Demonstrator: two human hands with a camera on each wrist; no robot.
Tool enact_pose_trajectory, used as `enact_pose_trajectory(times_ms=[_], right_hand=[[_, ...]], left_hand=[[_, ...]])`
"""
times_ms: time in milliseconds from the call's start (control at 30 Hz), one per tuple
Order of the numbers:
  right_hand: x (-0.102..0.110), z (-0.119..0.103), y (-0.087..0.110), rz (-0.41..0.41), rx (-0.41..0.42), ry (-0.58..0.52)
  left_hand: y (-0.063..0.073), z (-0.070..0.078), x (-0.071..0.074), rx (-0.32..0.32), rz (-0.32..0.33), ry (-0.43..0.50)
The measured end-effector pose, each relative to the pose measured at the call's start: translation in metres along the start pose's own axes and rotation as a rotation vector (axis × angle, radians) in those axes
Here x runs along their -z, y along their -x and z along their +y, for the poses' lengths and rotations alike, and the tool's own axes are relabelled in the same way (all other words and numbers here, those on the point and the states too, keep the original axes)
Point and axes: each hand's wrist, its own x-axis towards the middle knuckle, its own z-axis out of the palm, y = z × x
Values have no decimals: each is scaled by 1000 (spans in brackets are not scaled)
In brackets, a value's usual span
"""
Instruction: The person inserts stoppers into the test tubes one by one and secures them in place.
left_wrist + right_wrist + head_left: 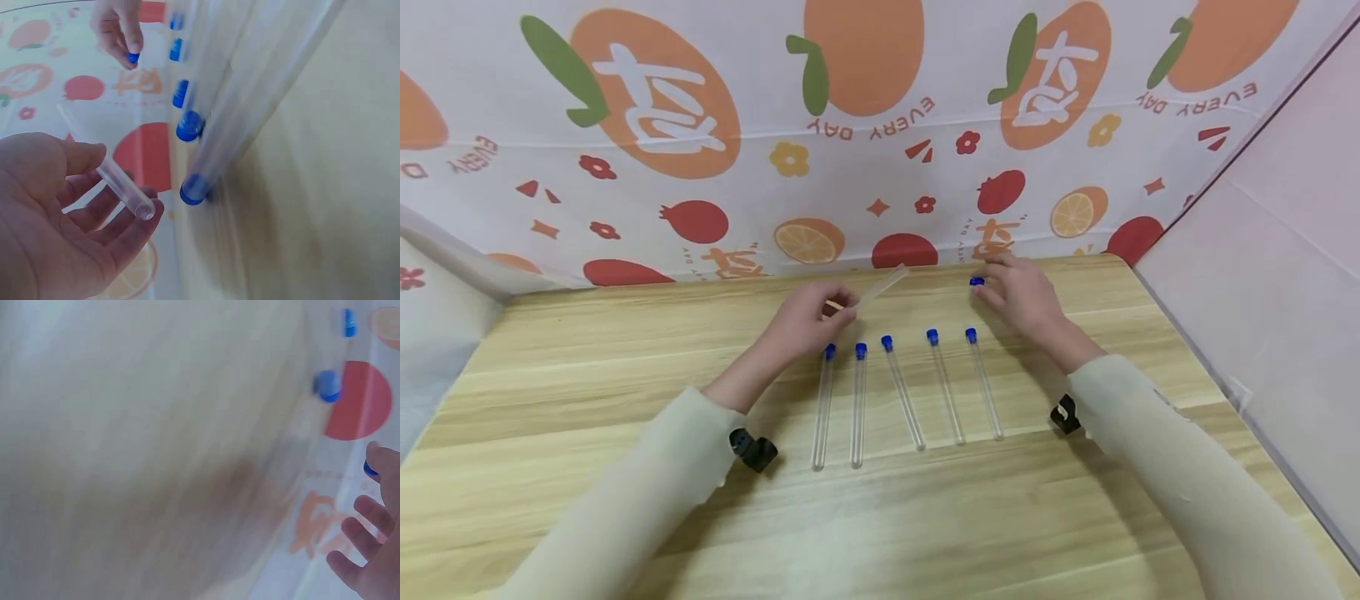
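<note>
Between thumb and fingers, my left hand [815, 318] holds a clear test tube [882, 286] with no cap on it; in the left wrist view its rounded end [145, 209] lies by the fingertips. My right hand [1021, 298] pinches a small blue cap [977, 282] between thumb and index finger, its other fingers spread in the right wrist view. A gap separates the cap from the uncapped tube. Nearer my body, several blue-capped test tubes [859, 408] lie in a row on the wooden table, caps pointing away from me.
The wooden table [625, 500] ends at the back against a fruit-print cloth [850, 183]. A pale wall [1285, 208] borders the right side. Black wrist mounts [752, 450] hang under both sleeves, close to the outer tubes.
</note>
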Motion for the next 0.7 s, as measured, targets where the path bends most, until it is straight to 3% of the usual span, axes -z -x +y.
enact_pose_trajectory(times_ms=[233, 433, 700], right_hand=[[7, -17, 1, 68, -24, -160], [13, -30, 4, 123, -50, -313], [31, -45, 15, 183, -199, -612]], left_hand=[[25, 1, -1, 66, 23, 125], [31, 3, -4, 92, 51, 238], [35, 12, -5, 84, 52, 334]])
